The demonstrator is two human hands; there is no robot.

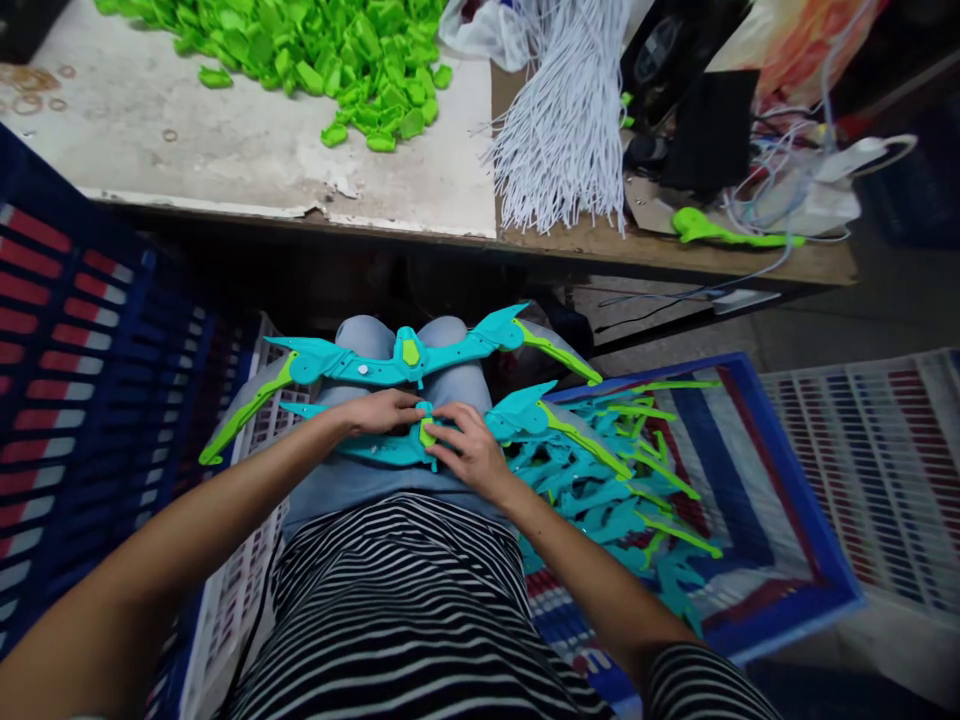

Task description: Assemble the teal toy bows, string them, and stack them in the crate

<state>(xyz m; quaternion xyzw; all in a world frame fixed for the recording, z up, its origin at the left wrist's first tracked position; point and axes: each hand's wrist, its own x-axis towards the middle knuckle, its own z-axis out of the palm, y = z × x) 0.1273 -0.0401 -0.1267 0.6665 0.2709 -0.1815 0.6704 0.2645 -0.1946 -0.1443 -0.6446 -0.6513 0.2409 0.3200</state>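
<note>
Two turquoise plastic toy bows with lime-green curved limbs lie across my lap. The nearer toy bow [386, 453] is between my hands. At its middle sits a small lime-green insert [427, 434]. My left hand [382, 411] grips the bow's centre from the left, fingertips by the insert's upper end. From the right, my right hand [468, 447] has its thumb and fingers closed around the same centre piece, partly covering it. Just beyond, the farther toy bow [465, 349] rests on my knees with a similar green insert, untouched.
Ahead, a worktable [247, 150] bears a heap of green plastic pieces [300, 45], a bundle of white cords [562, 130] and a loose green limb [727, 232]. At right, a blue crate [817, 520] holds several turquoise bows [600, 490]. Another blue crate [75, 330] stands left.
</note>
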